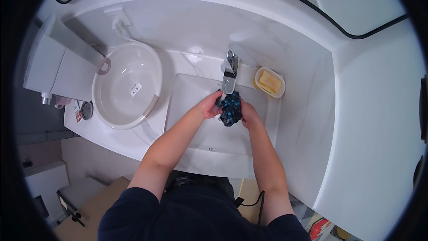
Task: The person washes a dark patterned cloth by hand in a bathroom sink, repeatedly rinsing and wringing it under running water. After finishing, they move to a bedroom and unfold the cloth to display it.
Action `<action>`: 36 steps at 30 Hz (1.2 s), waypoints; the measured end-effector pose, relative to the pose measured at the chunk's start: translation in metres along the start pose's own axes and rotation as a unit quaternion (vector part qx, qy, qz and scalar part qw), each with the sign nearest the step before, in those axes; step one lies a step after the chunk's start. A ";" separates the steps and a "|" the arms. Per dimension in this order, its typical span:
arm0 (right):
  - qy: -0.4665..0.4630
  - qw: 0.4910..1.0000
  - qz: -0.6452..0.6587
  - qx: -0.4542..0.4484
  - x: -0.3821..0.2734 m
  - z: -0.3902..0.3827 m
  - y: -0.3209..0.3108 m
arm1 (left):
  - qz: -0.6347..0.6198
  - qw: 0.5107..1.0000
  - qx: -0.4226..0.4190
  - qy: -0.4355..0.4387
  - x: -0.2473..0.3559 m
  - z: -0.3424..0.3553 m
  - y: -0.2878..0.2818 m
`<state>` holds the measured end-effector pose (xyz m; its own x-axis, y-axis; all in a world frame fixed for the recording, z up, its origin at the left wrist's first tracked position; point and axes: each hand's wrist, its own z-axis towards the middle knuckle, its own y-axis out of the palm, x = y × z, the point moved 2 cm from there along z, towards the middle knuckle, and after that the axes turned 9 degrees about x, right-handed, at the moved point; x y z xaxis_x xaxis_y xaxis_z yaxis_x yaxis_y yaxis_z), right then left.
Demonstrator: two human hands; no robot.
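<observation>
A wet-looking dark cloth (231, 110) with bright blue spots hangs bunched between my two hands over the white sink (200, 138). Its exact kind cannot be made out. My left hand (211, 106) grips its left side, fingers closed at the edge. On the opposite side, my right hand (248, 113) holds the cloth with the fingers partly hidden behind it. Directly above, the chrome faucet (229, 78) reaches out over the cloth's upper end, and a pale streak of water seems to run beside my left fingertips.
A white round basin (127, 117) stands on the counter left of the sink. Right of the faucet sits a soap dish (279, 93) with a yellow soap bar (269, 81). A white dispenser-like appliance (67, 69) and a small round brush (87, 110) are at far left.
</observation>
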<state>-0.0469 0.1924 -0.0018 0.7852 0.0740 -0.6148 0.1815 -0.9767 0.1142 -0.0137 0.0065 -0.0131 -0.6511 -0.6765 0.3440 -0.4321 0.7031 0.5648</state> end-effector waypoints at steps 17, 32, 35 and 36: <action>-0.283 0.946 -0.126 0.090 -0.004 0.010 0.024 | 0.321 0.903 -0.045 0.281 0.041 -0.061 0.011; -0.217 0.908 0.359 -0.005 -0.057 -0.048 -0.014 | 0.678 0.619 0.027 0.396 0.034 -0.061 -0.026; -0.167 0.921 0.346 -0.066 -0.061 -0.065 0.001 | 0.716 0.596 0.034 0.361 0.024 -0.055 -0.013; -0.137 0.930 0.334 -0.076 -0.063 -0.071 0.005 | 0.731 0.587 0.019 0.347 0.021 -0.050 -0.005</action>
<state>-0.0535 0.1967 0.0928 0.5764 -0.6128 -0.5406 -0.1948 -0.7455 0.6373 0.0066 -0.0223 0.0288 0.0617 0.7387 0.6712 0.2501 0.6396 -0.7269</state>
